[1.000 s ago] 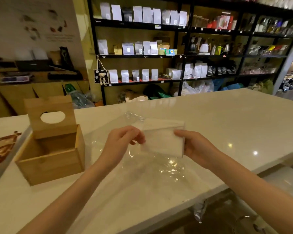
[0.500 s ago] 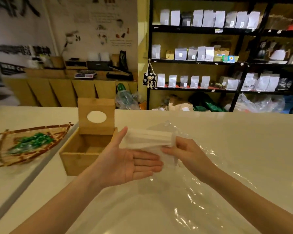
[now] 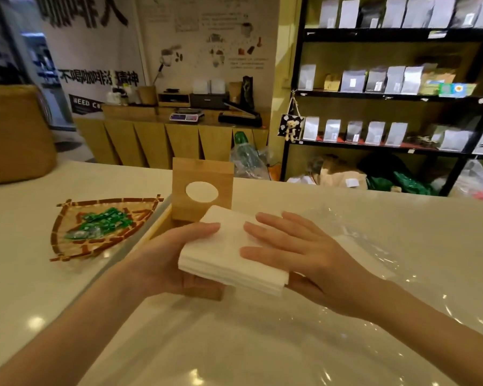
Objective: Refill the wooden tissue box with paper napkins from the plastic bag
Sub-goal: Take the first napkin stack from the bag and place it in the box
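A white stack of paper napkins [image 3: 223, 257] is held over the open wooden tissue box [image 3: 204, 289], whose lid [image 3: 191, 169] with an oval hole stands upright behind. My left hand [image 3: 162, 257] holds the stack from below at its left edge, with the thumb lying on top. My right hand [image 3: 304, 252] lies on top of the stack with straight fingers; its thumb is hidden. The hands and napkins cover most of the box. The clear plastic bag [image 3: 374, 246] lies flat on the white counter to the right and in front.
A woven fan-shaped tray [image 3: 64, 215] with green wrapped sweets sits on the counter left of the box. A brown cushion-like object [image 3: 14, 135] stands at the far left. Shelves of pouches [image 3: 396, 79] line the wall behind the counter.
The napkins have come out of the bag and moved left over the box. My left hand went from open palm to holding the stack; my right hand shifted from pinching it to lying flat on top.
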{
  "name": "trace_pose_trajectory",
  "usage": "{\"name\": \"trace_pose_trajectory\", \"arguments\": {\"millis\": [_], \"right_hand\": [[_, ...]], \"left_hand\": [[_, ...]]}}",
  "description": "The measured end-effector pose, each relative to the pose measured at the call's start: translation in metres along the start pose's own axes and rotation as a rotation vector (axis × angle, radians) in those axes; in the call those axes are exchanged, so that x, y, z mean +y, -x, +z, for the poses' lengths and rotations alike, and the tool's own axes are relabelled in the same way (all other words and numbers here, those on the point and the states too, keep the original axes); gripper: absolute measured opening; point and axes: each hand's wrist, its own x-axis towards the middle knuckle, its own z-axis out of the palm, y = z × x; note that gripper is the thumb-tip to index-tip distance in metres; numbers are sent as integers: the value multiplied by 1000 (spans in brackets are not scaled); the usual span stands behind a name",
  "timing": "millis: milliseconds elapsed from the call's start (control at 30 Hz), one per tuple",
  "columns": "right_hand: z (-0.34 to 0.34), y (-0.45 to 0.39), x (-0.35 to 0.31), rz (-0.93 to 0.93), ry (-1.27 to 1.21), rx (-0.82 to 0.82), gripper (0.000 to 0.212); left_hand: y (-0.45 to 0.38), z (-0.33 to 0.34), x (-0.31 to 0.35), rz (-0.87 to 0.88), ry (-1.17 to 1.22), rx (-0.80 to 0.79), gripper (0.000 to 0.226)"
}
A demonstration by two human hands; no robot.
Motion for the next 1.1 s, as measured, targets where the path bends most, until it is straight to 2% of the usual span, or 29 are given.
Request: {"name": "trace_pose_trajectory", "arguments": {"millis": [67,267,300,400,533,600,667,767,833,900,967,1100], "right_hand": [[6,-10,2,3,37,-3,46],[20,-43,3,2,127,27,45],[21,-48,2,6,133,40,44],[23,-62,1,19,146,69,41],[27,-72,-2,61,136,55,41],[28,-76,-3,75,139,57,39],[30,-78,-3,86,151,61,37],[32,-81,-3,92,181,45,38],[33,-83,-2,102,187,28,37],[33,-83,0,104,204,8,38],[35,-83,1,97,222,-8,38],[40,-83,0,115,212,-28,38]], "left_hand": [[-7,-16,8,14,-98,-8,27],[-21,-64,30,10,-266,-151,59],[-22,-69,34,18,-286,-185,56],[-23,-83,46,46,-307,-196,25],[-31,-92,55,51,-427,-216,16],[-36,-100,56,79,-459,-196,26],[-41,-98,56,83,-489,-186,20],[-47,-100,53,191,-554,-208,47],[-50,-102,52,228,-462,-207,62],[-50,-100,53,201,-333,-184,49],[-50,-99,56,160,-301,-157,33],[-52,-106,58,127,-379,-153,34]]}}
